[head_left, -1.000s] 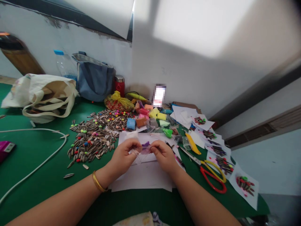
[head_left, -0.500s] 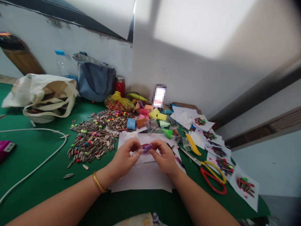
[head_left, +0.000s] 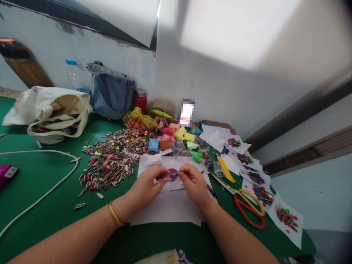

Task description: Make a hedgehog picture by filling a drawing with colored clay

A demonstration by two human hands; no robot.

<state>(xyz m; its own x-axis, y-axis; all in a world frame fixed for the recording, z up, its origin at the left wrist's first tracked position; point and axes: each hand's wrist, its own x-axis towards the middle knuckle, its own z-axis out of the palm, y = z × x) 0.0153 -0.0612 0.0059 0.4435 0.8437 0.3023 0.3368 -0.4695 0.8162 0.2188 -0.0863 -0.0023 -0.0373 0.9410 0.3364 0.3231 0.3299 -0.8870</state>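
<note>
Over a white sheet of paper (head_left: 166,211), my left hand (head_left: 147,185) and my right hand (head_left: 194,185) pinch a small clear plastic wrapper with purple clay (head_left: 174,176) in it. Fingers of both hands are closed on its opposite ends. Just behind it a dark purple-red rounded piece (head_left: 172,170) shows on the paper, partly covered. A lump of white clay (head_left: 154,159) lies at the sheet's back left. Right of my right hand, a dark pen (head_left: 211,191) rests at the paper's edge.
Sunflower seeds (head_left: 110,165) mixed with coloured beads spread to the left. Clay packs (head_left: 165,143) crowd the back. Scissors (head_left: 249,205) and a yellow cutter (head_left: 226,169) lie right, beside paper cards (head_left: 295,234) bearing seed figures. Bags (head_left: 112,91), a cable (head_left: 59,181) and a phone (head_left: 187,112) surround these.
My hands have drawn slightly apart, stretching the wrapper between them. My right hand has shifted a little to the right, and more of the dark rounded piece now shows.
</note>
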